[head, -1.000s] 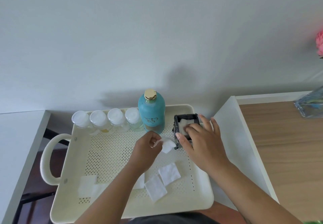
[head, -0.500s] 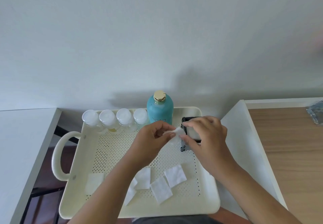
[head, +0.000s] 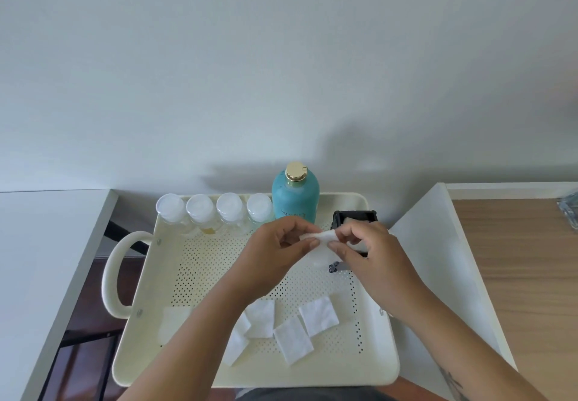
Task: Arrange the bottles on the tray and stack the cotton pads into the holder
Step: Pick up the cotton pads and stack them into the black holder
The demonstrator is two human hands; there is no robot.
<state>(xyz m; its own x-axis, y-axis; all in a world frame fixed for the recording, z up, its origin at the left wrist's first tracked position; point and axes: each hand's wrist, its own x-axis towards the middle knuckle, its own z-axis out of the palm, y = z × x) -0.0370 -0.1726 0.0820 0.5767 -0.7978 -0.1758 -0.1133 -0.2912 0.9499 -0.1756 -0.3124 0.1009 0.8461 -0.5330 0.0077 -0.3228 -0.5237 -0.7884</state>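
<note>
Two hands meet at frame centre over the cream perforated plastic tray (head: 372,366). Left hand (head: 275,253) and right hand (head: 366,253) both pinch one white square cotton pad (head: 320,237), held above the tray floor. Black square holder (head: 355,217) sits just behind the right hand, a white pad visible inside. Four clear white-capped bottles (head: 215,211) and a teal gold-capped bottle (head: 295,197) line the upper tray edge. Loose white pads (head: 319,314) lie along the lower tray.
</note>
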